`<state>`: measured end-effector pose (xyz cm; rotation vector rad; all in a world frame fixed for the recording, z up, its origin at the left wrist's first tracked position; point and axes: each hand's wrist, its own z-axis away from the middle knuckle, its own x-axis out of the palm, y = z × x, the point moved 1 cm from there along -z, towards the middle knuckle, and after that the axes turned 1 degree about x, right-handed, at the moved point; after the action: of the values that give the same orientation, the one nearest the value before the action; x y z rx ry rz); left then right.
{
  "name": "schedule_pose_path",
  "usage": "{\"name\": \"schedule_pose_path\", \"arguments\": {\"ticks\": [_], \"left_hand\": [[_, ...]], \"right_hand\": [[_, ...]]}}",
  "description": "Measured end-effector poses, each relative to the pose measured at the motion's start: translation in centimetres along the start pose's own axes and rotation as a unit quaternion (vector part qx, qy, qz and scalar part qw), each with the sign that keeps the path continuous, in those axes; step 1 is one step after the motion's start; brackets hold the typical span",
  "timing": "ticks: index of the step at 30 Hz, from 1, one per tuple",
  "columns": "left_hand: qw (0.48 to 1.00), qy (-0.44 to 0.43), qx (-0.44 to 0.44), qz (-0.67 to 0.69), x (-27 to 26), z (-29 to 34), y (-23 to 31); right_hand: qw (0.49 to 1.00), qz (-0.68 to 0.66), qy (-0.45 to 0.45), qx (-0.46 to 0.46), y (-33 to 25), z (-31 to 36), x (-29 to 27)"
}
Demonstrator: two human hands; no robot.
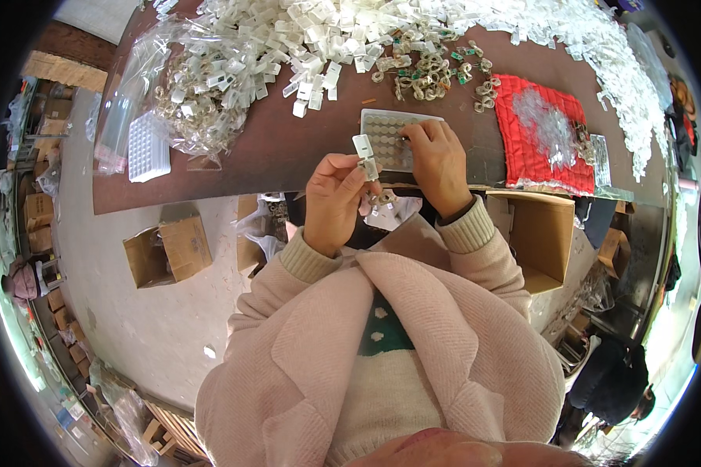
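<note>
My left hand (331, 198) pinches a small white plastic case (363, 146) between thumb and fingers, its flap hinged up. A coil of pale cord (383, 199) hangs just below those fingers. To the right, my right hand (442, 167) reaches over a shallow pale tray (389, 112) holding rows of small round greyish pieces. Its thumb and index finger are closed on a tiny dark thing at the tray's middle, too small to name. The tray lies at the table's near edge, partly covered by my right hand.
White plastic cases (315, 39) are heaped along the far side of the brown table (288, 156). Coiled cords with green parts (424, 74) lie beyond the tray. A red quilted cloth (514, 132) is at right, a white dimpled tray (148, 148) at left. Cardboard boxes (187, 247) stand below.
</note>
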<state>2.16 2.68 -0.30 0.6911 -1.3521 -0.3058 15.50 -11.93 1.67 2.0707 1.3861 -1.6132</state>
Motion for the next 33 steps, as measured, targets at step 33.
{"name": "schedule_pose_path", "arguments": {"ticks": [33], "left_hand": [[0.992,-0.003,-0.097,0.082,1.1,0.4,0.3]], "right_hand": [[0.933,-0.356,-0.044,0.027,-5.4,0.3,-4.4]]}}
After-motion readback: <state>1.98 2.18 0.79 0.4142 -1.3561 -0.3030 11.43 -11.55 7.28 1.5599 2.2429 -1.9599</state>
